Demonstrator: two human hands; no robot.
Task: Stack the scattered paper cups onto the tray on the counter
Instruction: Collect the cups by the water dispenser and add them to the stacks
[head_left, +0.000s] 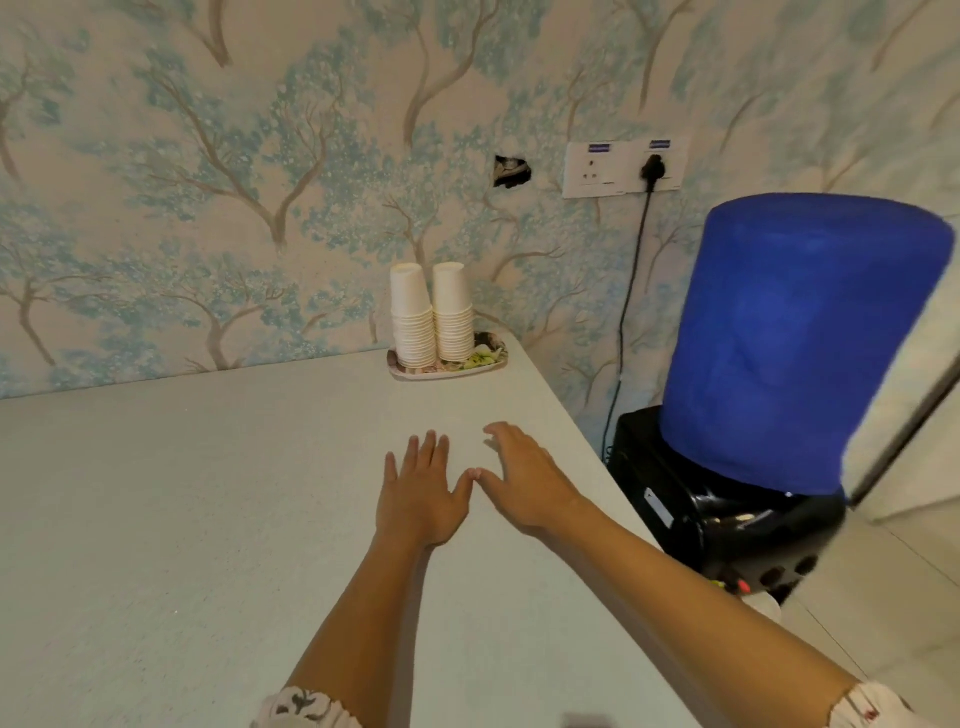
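Two upside-down stacks of white paper cups, the left stack (412, 319) and the right stack (453, 314), stand side by side on a small floral tray (488, 358) at the far right corner of the pale counter (208, 493). My left hand (421, 493) lies flat on the counter with fingers straight, well in front of the tray. Beside it my right hand (522, 475) hovers or rests with fingers spread and relaxed, its thumb tip touching the left thumb. Neither hand holds anything. No loose cups show on the counter.
A water dispenser with a blue-covered bottle (795, 338) stands off the counter's right edge. Its black cord (631, 291) runs up to a wall socket (623, 169). Tree-patterned wallpaper backs the counter, with a hole (511, 171) near the socket.
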